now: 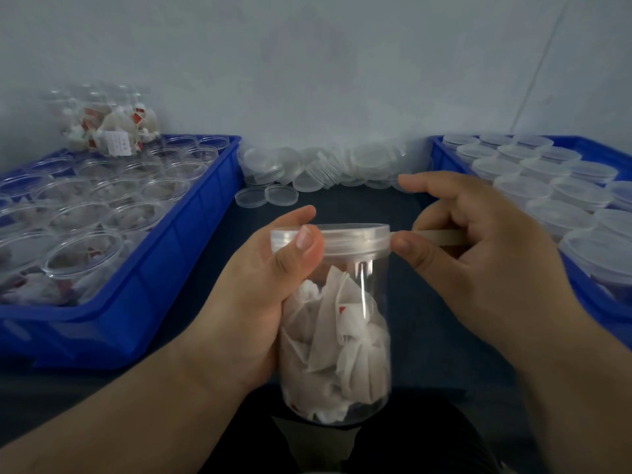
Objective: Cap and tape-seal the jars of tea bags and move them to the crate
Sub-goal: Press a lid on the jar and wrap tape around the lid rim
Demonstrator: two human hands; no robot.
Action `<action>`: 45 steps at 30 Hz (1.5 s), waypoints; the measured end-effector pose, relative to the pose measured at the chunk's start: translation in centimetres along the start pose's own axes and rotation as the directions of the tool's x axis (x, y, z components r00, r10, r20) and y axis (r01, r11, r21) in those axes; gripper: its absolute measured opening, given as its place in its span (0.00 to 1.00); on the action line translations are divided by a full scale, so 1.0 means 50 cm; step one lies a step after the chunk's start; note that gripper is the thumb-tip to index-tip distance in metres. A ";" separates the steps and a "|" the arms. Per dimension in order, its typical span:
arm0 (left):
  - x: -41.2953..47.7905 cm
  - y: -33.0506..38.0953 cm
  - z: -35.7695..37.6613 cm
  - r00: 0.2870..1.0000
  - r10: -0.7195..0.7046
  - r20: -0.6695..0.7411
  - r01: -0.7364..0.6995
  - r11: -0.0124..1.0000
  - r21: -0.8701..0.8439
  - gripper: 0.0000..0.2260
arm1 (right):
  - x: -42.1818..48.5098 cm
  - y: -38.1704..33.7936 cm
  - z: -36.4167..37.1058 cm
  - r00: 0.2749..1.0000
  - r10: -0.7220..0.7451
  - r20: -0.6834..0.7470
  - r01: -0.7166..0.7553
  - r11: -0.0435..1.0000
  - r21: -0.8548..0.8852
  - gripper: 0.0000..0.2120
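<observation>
While the left hand (260,295) curls round the jar (342,336), thumb lying on the edge of the lid (349,237), the right hand (478,254) pinches a pale strip of tape (434,235) and its thumb presses the strip's end against the lid's right side. The jar is upright, held in the air near the front of the dark table (427,319), between the two crates, and it is packed with tea bags (335,323).

The lid is on, so capping is done for this one; the step in hand is the tape seal. How far round the seam the tape already runs I cannot tell, since the strip is pale against clear plastic and the right hand is blurred.

The next move likely calls for the left hand to turn the jar while the right keeps the tape taut and level with the seam, then smooths it down.

The right crate (596,311) is filled with capped jars (561,186), which marks it as the likely place for this one. The left crate (154,302) holds open jars (85,254), and loose lids (325,165) are heaped at the back between the crates.
</observation>
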State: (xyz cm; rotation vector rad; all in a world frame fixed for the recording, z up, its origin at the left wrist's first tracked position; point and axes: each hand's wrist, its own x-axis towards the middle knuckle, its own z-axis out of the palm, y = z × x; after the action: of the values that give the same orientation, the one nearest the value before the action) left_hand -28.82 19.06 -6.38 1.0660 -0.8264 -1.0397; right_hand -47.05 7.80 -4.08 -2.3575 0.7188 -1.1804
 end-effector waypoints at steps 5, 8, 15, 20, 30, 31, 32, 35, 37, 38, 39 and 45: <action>0.002 -0.002 -0.010 0.997 0.024 0.070 -0.028 0.998 0.051 0.53 | 0.001 -0.005 0.016 1.000 -0.014 0.022 0.014 1.000 0.002 0.25; 0.008 -0.008 -0.014 0.997 0.042 0.072 -0.046 0.997 0.065 0.51 | 0.001 -0.002 0.016 0.999 -0.005 0.048 0.008 0.999 -0.045 0.28; 0.019 -0.008 -0.021 0.994 0.110 0.019 -0.112 0.981 0.156 0.33 | -0.005 -0.021 0.013 0.998 -0.036 -0.043 0.026 0.976 -0.216 0.27; 0.022 -0.015 -0.017 0.997 0.072 -0.014 -0.065 0.957 0.283 0.51 | -0.013 -0.042 0.021 0.994 -0.103 -0.040 0.085 0.943 -0.321 0.23; 0.025 -0.011 -0.025 0.995 -0.040 -0.088 0.050 0.992 0.115 0.38 | 0.010 -0.010 -0.049 0.963 0.059 0.262 -0.086 0.992 0.093 0.20; 0.025 -0.012 -0.023 0.995 -0.053 -0.087 0.061 0.994 0.087 0.38 | 0.008 -0.007 -0.052 0.970 0.048 0.237 -0.076 0.991 0.108 0.20; 0.024 -0.012 -0.020 0.995 -0.065 -0.081 0.069 0.997 0.047 0.38 | 0.007 -0.004 -0.050 0.978 0.040 0.202 -0.064 0.991 0.115 0.21; 0.021 -0.013 -0.014 0.998 -0.067 -0.003 0.067 0.996 -0.055 0.37 | 0.000 -0.003 -0.033 0.995 0.014 0.097 -0.020 0.999 0.051 0.20; 0.018 -0.012 -0.010 0.998 -0.051 0.044 0.054 0.996 -0.072 0.40 | -0.001 -0.002 -0.019 0.997 0.016 0.078 -0.018 1.000 0.021 0.21; 0.017 -0.011 -0.009 0.998 -0.043 0.037 0.046 0.996 -0.078 0.45 | 0.000 -0.001 -0.013 0.997 0.022 0.078 -0.023 1.000 0.012 0.21; 0.017 -0.011 -0.010 0.999 -0.034 0.030 0.036 0.997 -0.073 0.49 | 0.001 0.001 -0.008 0.997 0.023 0.075 -0.023 1.000 -0.005 0.21; 0.021 -0.011 -0.023 0.992 0.016 0.123 -0.011 0.999 -0.038 0.35 | -0.001 0.004 0.007 0.998 -0.006 0.064 0.010 0.998 -0.065 0.24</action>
State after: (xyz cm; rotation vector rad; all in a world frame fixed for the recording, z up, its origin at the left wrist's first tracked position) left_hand -27.61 18.32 -7.18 0.9712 -0.9092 -1.1139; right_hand -46.85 7.71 -4.40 -2.4415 0.7375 -1.0952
